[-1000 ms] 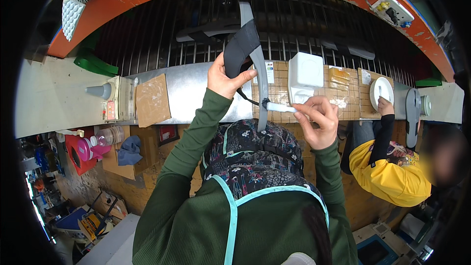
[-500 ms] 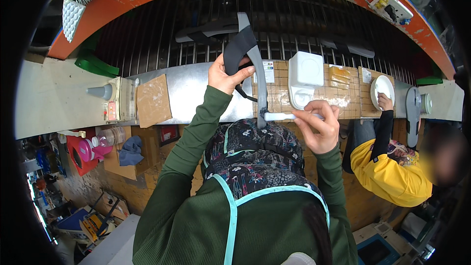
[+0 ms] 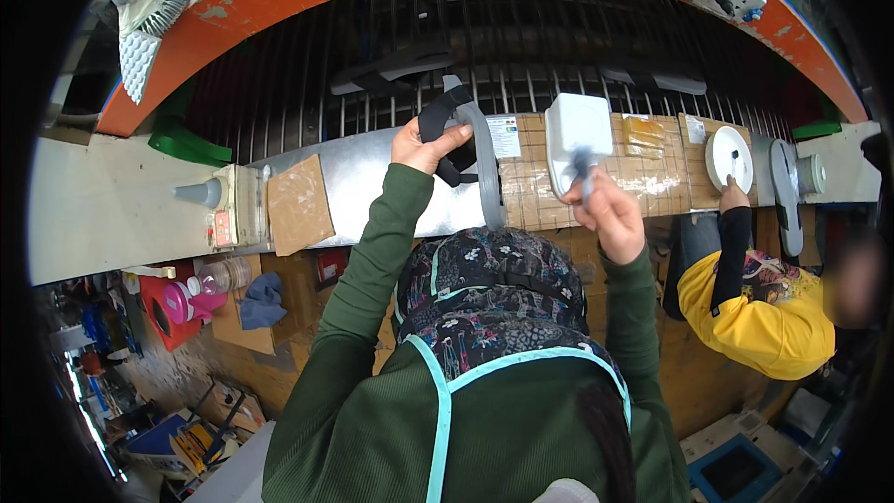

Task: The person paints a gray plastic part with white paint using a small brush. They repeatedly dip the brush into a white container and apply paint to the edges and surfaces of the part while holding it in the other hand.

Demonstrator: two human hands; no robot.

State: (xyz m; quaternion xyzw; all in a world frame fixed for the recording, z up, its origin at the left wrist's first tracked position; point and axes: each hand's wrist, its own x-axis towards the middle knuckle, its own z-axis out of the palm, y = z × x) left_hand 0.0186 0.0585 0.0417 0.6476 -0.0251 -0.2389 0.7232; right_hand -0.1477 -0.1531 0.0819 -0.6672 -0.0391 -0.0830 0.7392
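My left hand [image 3: 426,146] is closed on a grey-soled sandal [image 3: 488,172] by its black straps. The sandal is held on edge over the front of the bench, its near end pointing toward me. In my right hand [image 3: 612,216] is a small brush [image 3: 583,168], its dark bristles up and smeared by motion. The brush is over the low front part of a white plastic container [image 3: 579,121]; whether the bristles touch it I cannot tell. The container stands on a brown, taped cardboard surface [image 3: 531,191].
Dark metal rollers [image 3: 289,98] run behind the bench, with more sandals [image 3: 396,70] on them. At right, a co-worker in a yellow top [image 3: 764,317] reaches to a round white bowl [image 3: 719,154] near another sandal [image 3: 785,196]. A cardboard piece [image 3: 298,205] lies to my left.
The brush has left the sandal's near end and moved up to the container, its bristles now pointing away from me. The sandal's far end has come lower and nearer.
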